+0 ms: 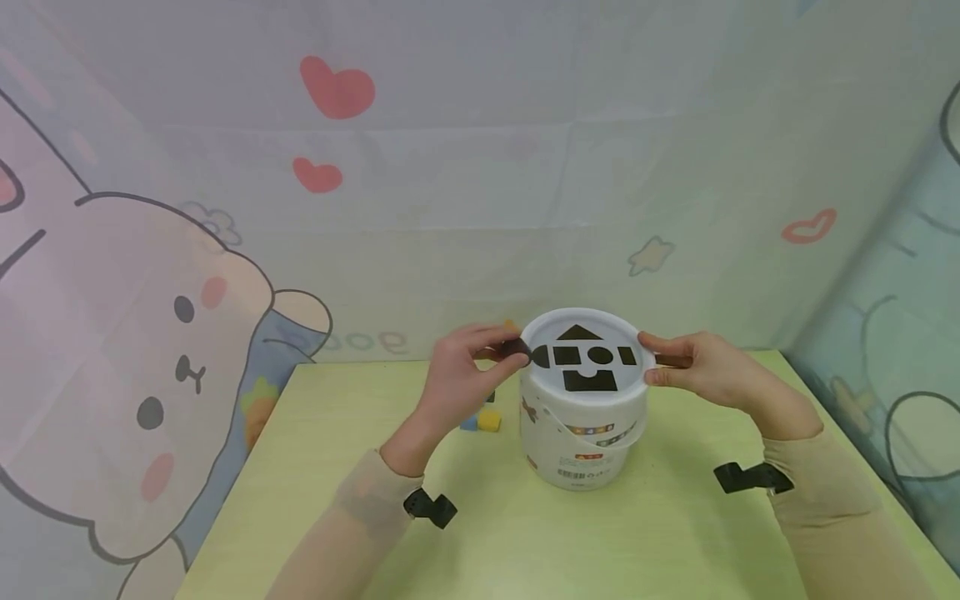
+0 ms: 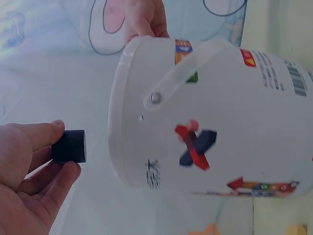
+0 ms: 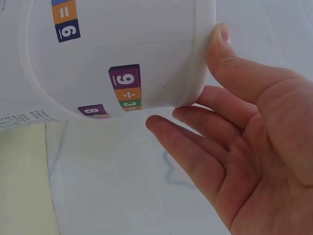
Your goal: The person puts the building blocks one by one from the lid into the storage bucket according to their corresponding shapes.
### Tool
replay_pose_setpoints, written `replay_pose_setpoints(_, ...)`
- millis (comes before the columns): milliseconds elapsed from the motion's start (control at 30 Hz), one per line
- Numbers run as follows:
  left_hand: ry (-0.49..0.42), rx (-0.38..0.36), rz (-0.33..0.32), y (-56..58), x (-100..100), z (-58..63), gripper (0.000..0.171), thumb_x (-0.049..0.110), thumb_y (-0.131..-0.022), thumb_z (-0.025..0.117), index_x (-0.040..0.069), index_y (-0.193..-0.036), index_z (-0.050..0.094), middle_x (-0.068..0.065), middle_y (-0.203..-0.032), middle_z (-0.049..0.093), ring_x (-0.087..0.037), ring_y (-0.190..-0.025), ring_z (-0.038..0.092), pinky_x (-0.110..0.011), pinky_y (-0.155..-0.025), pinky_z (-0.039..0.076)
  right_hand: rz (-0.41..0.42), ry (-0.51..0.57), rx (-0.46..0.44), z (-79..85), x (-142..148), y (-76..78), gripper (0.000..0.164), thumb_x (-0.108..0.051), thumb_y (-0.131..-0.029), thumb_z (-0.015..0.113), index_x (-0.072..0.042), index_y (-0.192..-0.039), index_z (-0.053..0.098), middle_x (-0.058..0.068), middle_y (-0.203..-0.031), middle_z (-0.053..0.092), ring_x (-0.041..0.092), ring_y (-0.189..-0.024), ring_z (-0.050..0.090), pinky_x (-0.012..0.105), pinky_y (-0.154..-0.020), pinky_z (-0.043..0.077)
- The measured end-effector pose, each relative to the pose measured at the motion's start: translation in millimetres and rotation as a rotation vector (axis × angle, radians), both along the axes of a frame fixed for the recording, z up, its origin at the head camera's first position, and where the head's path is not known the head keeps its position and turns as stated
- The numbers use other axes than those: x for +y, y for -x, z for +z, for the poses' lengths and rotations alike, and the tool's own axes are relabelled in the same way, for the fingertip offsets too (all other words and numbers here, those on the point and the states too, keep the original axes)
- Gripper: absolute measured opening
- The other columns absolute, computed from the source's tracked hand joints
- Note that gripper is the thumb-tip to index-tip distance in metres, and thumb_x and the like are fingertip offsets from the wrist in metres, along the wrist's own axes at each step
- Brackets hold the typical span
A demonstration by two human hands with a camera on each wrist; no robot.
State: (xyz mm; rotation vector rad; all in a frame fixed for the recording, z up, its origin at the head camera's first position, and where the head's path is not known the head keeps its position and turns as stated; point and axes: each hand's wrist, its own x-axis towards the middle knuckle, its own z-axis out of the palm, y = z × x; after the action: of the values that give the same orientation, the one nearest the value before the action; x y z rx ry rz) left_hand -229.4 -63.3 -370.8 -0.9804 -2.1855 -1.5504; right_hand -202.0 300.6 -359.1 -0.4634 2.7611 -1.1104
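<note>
Right of centre in the head view, a white bucket (image 1: 555,462) stands on the counter (image 1: 345,467), the left hand (image 1: 461,371) pinching a dark block (image 2: 69,146) beside its lid (image 1: 618,331), the right hand (image 1: 712,371), loosely spread, touching the lid's edge.

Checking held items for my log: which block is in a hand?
The dark block, pinched by the left hand beside the bucket; the yellow block and blue block lie on the table.

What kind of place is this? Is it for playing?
Probably a play corner: a bunny-and-hearts backdrop hangs behind a light green table, which holds a white bucket with shape cutouts in its lid.
</note>
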Motion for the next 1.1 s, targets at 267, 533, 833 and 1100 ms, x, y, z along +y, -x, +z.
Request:
replay_pose_setpoints(267, 0.048, -0.016, -0.038, -1.7, 42.3, 11.0, 0.029, 0.009, -0.092, 0.086, -0.001, -0.119, 0.08, -0.009, -0.116, 0.076, -0.015, -0.089, 0.075, -0.03, -0.08, 0.064, 0.005, -0.003, 0.01, -0.5, 0.6, 1.2, 0.071, -0.03, -0.102, 0.077, 0.001, -0.157, 0.047, 0.023, -0.151, 0.055, 0.044, -0.134, 0.06, 0.056, -0.103, 0.056)
replay_pose_setpoints(533, 0.093, -0.074, -0.058, 5.9, 72.0, 9.3, 0.031, 0.014, -0.096, 0.083, 0.0, -0.124, 0.079, -0.009, -0.12, 0.075, -0.012, -0.09, 0.074, -0.021, -0.079, 0.06, 0.009, -0.003, 0.006, -1.4, 1.3, 0.0, 0.069, -0.03, -0.103, 0.075, 0.001, -0.158, 0.046, 0.023, -0.151, 0.055, 0.043, -0.134, 0.06, 0.056, -0.102, 0.056)
replay_pose_setpoints(833, 0.141, -0.085, -0.064, 13.7, 88.8, 2.8, 0.032, 0.015, -0.098, 0.082, 0.001, -0.126, 0.077, -0.007, -0.12, 0.074, -0.007, -0.094, 0.072, -0.017, -0.081, 0.058, 0.015, -0.001, 0.008, -1.9, 1.3, 0.8, 0.068, -0.029, -0.104, 0.074, 0.0, -0.158, 0.047, 0.022, -0.152, 0.055, 0.042, -0.134, 0.061, 0.055, -0.103, 0.056)
replay_pose_setpoints(1100, 0.282, -0.066, -0.04, 15.0, 102.2, 2.3, 0.034, 0.013, -0.099, 0.079, 0.002, -0.131, 0.076, -0.007, -0.132, 0.072, -0.011, -0.103, 0.073, -0.013, -0.086, 0.055, 0.017, 0.028, -0.007, -1.8, 1.2, 0.2, 0.069, -0.026, -0.104, 0.074, 0.003, -0.158, 0.044, 0.025, -0.154, 0.052, 0.043, -0.135, 0.059, 0.057, -0.104, 0.055)
